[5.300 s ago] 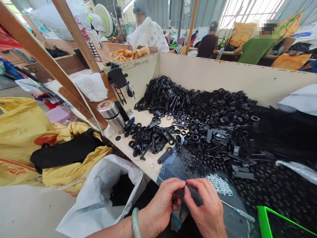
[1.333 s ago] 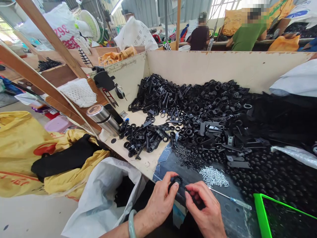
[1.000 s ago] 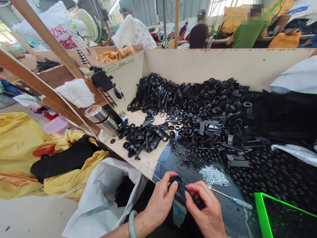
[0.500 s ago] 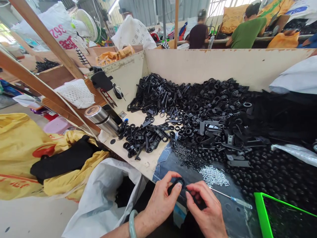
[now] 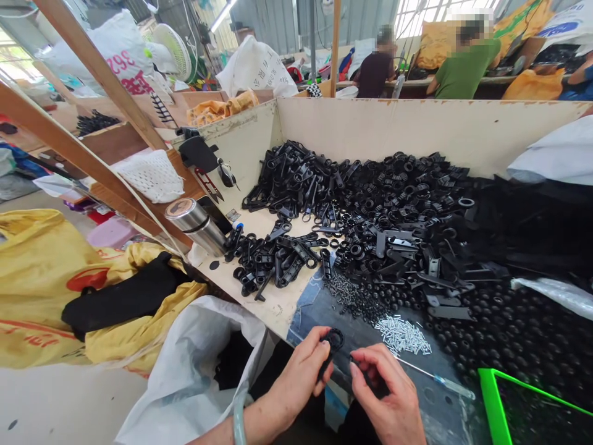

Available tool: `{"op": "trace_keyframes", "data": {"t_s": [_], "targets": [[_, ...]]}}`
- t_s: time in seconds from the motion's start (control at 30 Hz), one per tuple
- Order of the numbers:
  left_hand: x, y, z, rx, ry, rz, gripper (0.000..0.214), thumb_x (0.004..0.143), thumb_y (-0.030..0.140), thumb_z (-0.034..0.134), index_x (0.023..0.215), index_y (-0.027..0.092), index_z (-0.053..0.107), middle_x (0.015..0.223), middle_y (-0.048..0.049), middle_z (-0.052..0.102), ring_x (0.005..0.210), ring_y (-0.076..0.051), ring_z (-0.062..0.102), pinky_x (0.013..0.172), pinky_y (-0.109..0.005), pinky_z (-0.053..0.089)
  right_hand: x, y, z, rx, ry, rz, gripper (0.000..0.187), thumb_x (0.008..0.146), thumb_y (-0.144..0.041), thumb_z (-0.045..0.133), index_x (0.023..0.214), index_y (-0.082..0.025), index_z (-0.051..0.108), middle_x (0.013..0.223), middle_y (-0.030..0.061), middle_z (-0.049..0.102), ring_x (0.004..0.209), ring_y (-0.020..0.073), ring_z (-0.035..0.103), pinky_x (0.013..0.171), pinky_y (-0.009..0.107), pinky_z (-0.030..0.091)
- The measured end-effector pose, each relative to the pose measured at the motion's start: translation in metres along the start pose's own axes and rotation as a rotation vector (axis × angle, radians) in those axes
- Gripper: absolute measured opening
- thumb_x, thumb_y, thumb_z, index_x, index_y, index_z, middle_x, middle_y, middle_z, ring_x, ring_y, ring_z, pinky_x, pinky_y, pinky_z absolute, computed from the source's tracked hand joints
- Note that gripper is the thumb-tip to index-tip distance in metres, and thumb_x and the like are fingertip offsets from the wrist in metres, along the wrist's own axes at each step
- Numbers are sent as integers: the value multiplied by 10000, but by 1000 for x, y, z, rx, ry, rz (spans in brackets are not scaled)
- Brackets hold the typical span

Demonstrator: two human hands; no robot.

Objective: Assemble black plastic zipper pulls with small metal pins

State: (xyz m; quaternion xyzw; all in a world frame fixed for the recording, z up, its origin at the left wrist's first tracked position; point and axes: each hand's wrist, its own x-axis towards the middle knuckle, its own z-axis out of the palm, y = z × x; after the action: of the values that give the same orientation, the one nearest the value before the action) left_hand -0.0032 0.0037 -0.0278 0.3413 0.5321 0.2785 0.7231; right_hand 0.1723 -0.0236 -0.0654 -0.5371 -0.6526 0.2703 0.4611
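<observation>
The black ring-ended plastic piece (image 5: 334, 340) is sitting low in the middle of the frame, poking up from the fingertips of the left hand (image 5: 301, 378) and lying just left of the right hand (image 5: 389, 402). Just above the hands, a small heap of silver pins (image 5: 403, 335) and a thin clear-handled screwdriver (image 5: 440, 382) are lying on the dark work surface, with the big pile of black plastic parts (image 5: 393, 216) spreading behind them, none of it blocking the hands. The left hand is pinching the piece between thumb and fingers, while the right hand's fingertips are pressing together on something too small and dark to make out.
</observation>
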Motion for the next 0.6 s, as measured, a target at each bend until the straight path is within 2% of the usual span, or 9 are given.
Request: {"op": "trace_keyframes", "data": {"t_s": [0.1,0.17,0.23,0.37,0.5,0.6], "targets": [[-3,9,0,-131,-84,-22,370,842,327,593,1175,173,544,756,32,587,583,-98,476,623,-254,351,0,1,0,-7,2,-16,66,918,-226,653,979,-244,672,809,4,631,639,128,614,549,219,509],[-4,12,0,-224,-122,-37,416,761,208,631,1163,167,533,844,8,643,624,-93,526,701,-262,382,0,0,0,-11,-1,-19,64,920,-228,654,978,-244,673,814,3,636,633,125,613,547,217,507],[-4,13,-1,-309,-147,-56,428,711,142,654,1125,159,547,838,7,647,642,-89,532,716,-253,382,0,0,0,-12,-7,-17,58,923,-232,653,976,-245,672,813,2,637,637,126,615,548,216,507],[-2,13,-4,-409,-193,-118,381,672,101,713,1024,158,579,762,24,607,629,-79,506,649,-228,363,0,-1,-1,-12,-15,-19,55,922,-239,658,975,-245,671,811,1,635,643,128,615,552,214,509],[-2,15,-8,-468,-260,-236,422,668,156,785,1018,202,554,793,21,622,596,-96,553,626,-250,395,0,0,-1,-19,-18,-12,52,922,-246,662,972,-242,674,826,4,639,631,125,608,554,215,512],[-2,19,-12,-490,-348,-241,368,674,155,798,975,172,586,789,7,616,556,-67,511,588,-229,354,0,0,-1,-19,-18,-10,52,916,-247,669,967,-242,676,820,-1,638,634,122,613,558,209,513]]}}
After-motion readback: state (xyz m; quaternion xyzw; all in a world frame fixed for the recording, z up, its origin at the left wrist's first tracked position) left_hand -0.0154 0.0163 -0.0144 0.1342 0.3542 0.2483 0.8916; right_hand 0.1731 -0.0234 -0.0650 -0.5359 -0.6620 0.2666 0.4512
